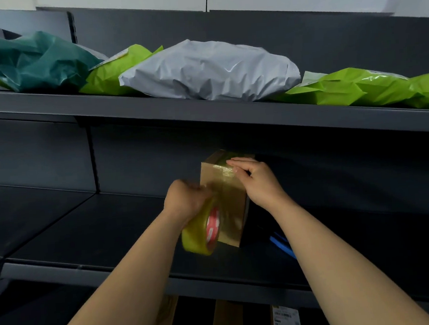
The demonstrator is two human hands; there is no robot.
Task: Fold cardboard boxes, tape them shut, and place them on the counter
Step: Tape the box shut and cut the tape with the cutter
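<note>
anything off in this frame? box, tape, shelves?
Nothing damaged or spilled. The box stands on end on the middle shelf, left hand holding the tape roll against it, right hand on its top. The mailer bags above are loosely heaped, overlapping.

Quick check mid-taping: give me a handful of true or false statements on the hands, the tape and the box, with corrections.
1. The left hand grips the tape roll. True.
2. The right hand hangs clear of the cardboard box. False: it rests on the box's top edge.
3. The box stands on the middle shelf. True.
4. The grey mailer bag lies beside the box. False: it lies on the upper shelf.
5. Tape already covers the box's top. True.
</note>
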